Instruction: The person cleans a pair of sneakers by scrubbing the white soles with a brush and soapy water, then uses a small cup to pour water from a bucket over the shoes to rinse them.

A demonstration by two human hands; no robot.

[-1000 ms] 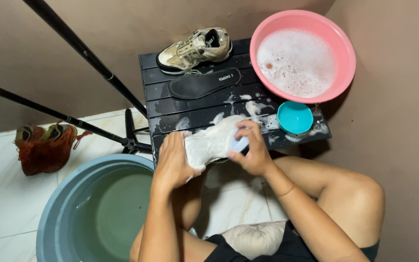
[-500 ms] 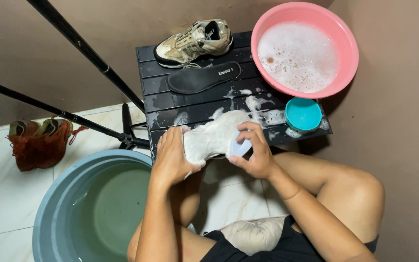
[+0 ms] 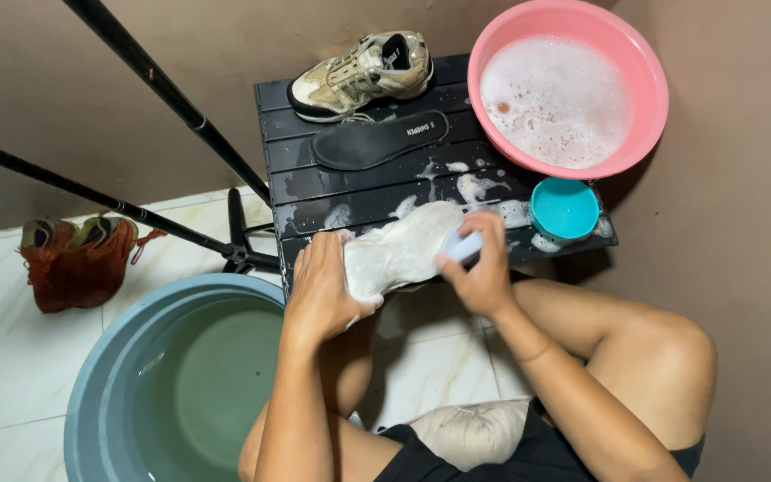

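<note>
Head view: big grey-blue plastic tub of water [image 3: 136, 375] at 7 o'clock, black slatted table [image 3: 359, 192] centre, pink basin of suds [image 3: 649, 80] at 1 o'clock. Soapy white shoe [image 3: 399, 250] on table's near edge; left hand [image 3: 323, 290] grips its heel end, right hand [image 3: 484, 268] clamps small white brush [image 3: 464, 244] against it. Black insole [image 3: 377, 143], teal cup [image 3: 564, 208] nearby.

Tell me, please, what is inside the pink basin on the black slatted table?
The pink basin holds white soapy foam with small brownish specks across nearly its whole surface. The water beneath and the basin's bottom are covered by suds, so whether anything lies submerged cannot be seen.
</note>
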